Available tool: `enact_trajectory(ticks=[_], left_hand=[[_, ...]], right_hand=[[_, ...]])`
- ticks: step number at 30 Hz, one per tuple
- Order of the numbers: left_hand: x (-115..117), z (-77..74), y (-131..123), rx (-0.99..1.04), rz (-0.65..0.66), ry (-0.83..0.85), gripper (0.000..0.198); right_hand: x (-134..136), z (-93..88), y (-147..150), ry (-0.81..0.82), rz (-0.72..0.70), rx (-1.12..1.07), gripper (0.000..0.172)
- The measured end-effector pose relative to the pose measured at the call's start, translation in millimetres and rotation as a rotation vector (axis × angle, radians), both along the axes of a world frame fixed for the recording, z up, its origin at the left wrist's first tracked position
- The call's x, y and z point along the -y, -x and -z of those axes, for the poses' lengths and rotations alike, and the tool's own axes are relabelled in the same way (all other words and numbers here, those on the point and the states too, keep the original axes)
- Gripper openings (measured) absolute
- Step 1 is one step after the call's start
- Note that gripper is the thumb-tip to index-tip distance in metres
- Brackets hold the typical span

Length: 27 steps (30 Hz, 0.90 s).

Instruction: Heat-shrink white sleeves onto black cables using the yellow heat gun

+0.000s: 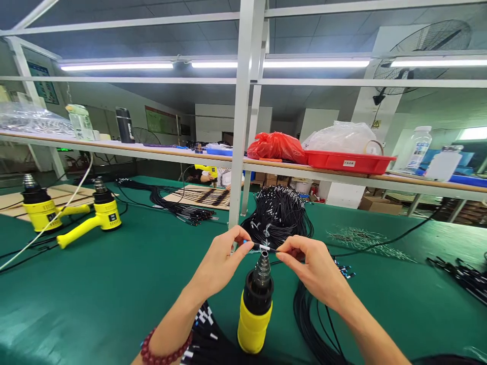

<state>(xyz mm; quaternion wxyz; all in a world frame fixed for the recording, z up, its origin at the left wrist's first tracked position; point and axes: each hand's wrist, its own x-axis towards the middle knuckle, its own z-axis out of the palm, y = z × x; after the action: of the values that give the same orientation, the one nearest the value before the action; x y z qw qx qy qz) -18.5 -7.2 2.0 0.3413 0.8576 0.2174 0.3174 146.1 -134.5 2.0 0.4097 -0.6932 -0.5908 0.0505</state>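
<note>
Between my two hands a thin black cable with a white sleeve is stretched level, just above the metal nozzle of an upright yellow heat gun. My left hand pinches the cable's end, where a bit of blue shows at the fingertips. On the other side, my right hand pinches the black cable between thumb and forefinger. Below my left forearm lies a bundle of black cables with white sleeves. More black cables with blue ends loop under my right hand.
A big heap of black cables sits behind my hands, against the white shelf post. Two yellow heat guns stand at left. Twist ties lie at right. A shelf above holds a red tray. Across the table a co-worker's hand shows.
</note>
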Motion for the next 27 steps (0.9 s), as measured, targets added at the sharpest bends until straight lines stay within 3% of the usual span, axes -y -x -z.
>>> enact_trajectory(ticks=[5, 8, 11, 14, 17, 19, 22, 27], left_hand=[[-5.7, 5.4, 8.2, -0.027, -0.041, -0.031, 0.035], [-19.9, 26.9, 27.1, -0.147, -0.104, -0.068, 0.023], [-34.4, 66.7, 53.9, -0.418, -0.144, -0.084, 0.011], [-41.3, 113.1, 77.9, -0.590, -0.139, -0.026, 0.013], [-41.0, 148.2, 93.0, -0.713, -0.134, 0.035, 0.017], [-39.4, 160.4, 99.4, -0.752, -0.121, 0.057, 0.014], [-37.7, 165.7, 107.0, -0.750, -0.090, 0.067, 0.015], [-35.2, 170.9, 113.0, -0.739, -0.073, 0.074, 0.021]], right_hand=[[8.7, 7.0, -13.7, 0.033, 0.050, -0.064, 0.039], [22.1, 29.8, -46.3, 0.002, 0.165, -0.232, 0.043], [43.6, 68.8, -93.3, -0.150, 0.407, -0.480, 0.050], [68.8, 119.2, -134.1, -0.227, 0.608, -0.754, 0.050], [88.6, 167.7, -148.8, -0.054, 0.750, -0.868, 0.043], [95.0, 189.3, -143.6, 0.021, 0.750, -0.827, 0.042], [95.6, 197.9, -125.4, 0.027, 0.680, -0.755, 0.044], [86.1, 178.8, -93.1, -0.009, 0.515, -0.671, 0.048]])
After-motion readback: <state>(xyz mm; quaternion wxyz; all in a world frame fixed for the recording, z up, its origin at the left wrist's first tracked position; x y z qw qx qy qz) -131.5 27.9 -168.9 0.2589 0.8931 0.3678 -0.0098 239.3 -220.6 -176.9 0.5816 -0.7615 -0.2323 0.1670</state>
